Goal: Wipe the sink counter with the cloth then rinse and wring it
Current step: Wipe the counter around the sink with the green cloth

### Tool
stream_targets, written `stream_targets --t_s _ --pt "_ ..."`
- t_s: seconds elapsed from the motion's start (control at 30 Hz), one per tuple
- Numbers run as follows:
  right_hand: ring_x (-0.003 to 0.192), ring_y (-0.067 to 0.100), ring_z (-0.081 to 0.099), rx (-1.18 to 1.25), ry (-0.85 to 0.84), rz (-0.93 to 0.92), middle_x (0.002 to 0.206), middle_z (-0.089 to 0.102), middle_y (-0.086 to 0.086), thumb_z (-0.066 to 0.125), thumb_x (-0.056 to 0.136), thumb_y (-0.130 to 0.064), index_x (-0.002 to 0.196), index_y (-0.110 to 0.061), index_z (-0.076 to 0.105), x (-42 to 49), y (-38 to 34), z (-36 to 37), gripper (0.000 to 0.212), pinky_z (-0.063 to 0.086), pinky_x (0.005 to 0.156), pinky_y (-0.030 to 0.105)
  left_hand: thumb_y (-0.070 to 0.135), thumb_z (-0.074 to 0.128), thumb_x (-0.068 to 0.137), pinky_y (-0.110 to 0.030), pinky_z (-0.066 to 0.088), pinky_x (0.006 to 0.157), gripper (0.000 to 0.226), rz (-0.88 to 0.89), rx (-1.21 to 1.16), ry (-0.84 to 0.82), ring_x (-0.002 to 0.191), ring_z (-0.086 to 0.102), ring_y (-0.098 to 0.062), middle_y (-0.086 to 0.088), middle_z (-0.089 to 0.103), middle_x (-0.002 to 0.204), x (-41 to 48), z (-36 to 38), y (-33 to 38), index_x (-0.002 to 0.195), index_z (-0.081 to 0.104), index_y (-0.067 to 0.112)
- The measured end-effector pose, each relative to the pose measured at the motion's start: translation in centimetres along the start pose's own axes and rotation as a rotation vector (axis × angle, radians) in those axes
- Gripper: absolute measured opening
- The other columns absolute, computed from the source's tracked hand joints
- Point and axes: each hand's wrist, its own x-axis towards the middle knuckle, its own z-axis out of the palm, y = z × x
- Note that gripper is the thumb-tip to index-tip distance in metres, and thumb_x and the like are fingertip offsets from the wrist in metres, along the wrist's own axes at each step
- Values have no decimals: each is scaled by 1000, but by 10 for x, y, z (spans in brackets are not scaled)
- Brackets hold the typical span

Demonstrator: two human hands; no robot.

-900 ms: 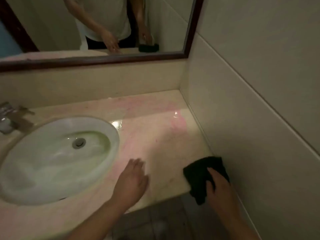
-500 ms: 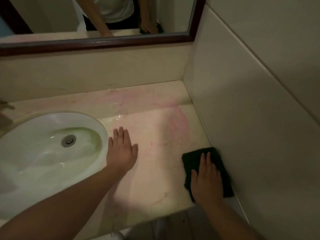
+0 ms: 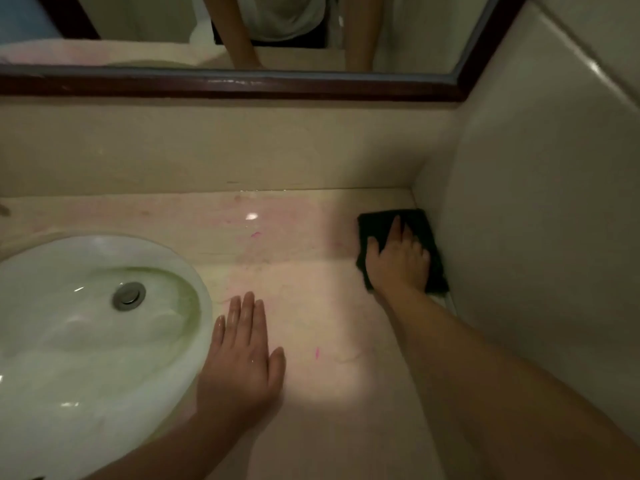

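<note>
A dark cloth (image 3: 375, 223) lies flat on the pale marble counter (image 3: 311, 306) near its back right corner, against the side wall. My right hand (image 3: 398, 261) presses down on the cloth with straight fingers and covers most of it. My left hand (image 3: 242, 355) rests flat on the counter, fingers together, right beside the rim of the white oval sink (image 3: 86, 341). Pink smears and small pink flecks mark the counter between my hands.
The sink has a metal drain (image 3: 129, 296) and a greenish stain. A tiled wall (image 3: 536, 237) bounds the counter on the right, a backsplash (image 3: 207, 150) at the back. Above hangs a dark-framed mirror (image 3: 242, 83) that shows a person's arms.
My right hand has pushed the cloth from the counter's front edge back along the wall to the rear corner. My left hand settled flat beside the sink rim.
</note>
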Motion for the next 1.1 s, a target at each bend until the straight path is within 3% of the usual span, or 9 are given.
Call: stream_targets --t_s 0.13,0.27,0.43,0.5,0.6,0.73,0.83,0.97,1.1 --pt "147 30 17 -63 -60 -3 164 7 7 22 95 -58 156 -16 3 44 -34 4 77 15 118 45 39 37 87 -47 15 117 75 13 -12 23 149 8 -29 -15 14 161 -1 1 2 150 22 1" --pt "149 29 10 -128 -52 -195 164 6 6 24 94 -56 156 -18 7 32 -64 12 74 12 119 46 40 36 88 -47 15 117 76 11 0 15 150 6 -29 -14 12 161 -2 0 2 151 20 2" --pt "149 28 13 -121 -73 -494 162 17 6 24 91 -58 154 -24 17 -89 -46 19 72 12 119 51 40 36 89 -49 18 118 74 27 13 1 149 11 -30 -16 16 160 -2 -1 0 150 23 1" --pt "150 26 9 -108 -138 -505 163 15 6 26 92 -58 155 -26 15 -153 -15 24 71 8 120 50 40 33 90 -48 16 118 72 21 8 -6 149 11 -30 -16 16 160 -1 -2 0 150 23 1" --pt "149 28 11 -145 -147 -376 161 15 8 27 92 -57 154 -26 15 -206 28 27 71 6 117 48 41 28 92 -47 14 119 72 11 11 -19 149 6 -29 -16 11 161 -2 -3 0 151 17 2" --pt "150 29 8 -153 -77 -179 162 10 11 12 94 -49 154 -22 11 -152 46 18 66 10 121 49 42 24 93 -47 12 120 73 14 -4 -33 150 2 -29 -15 6 161 -3 -4 0 152 12 2" --pt "149 31 9 -117 -32 -123 163 12 12 16 95 -46 155 -19 14 -73 27 10 66 11 120 50 43 21 93 -46 8 121 73 10 -11 -25 150 -3 -28 -14 0 161 -4 -4 2 152 7 3" --pt "150 29 5 -122 -59 -174 163 7 9 21 98 -45 155 -21 9 0 -43 16 64 6 120 49 43 20 93 -45 7 122 73 5 -23 -14 150 -6 -27 -14 -2 162 -3 -2 2 153 5 4" --pt "150 28 0 -167 -121 -331 164 1 6 17 96 -47 156 -25 4 4 -96 30 64 3 120 49 39 23 92 -46 11 121 72 3 -5 -9 150 0 -29 -15 4 161 -2 0 2 153 10 2"
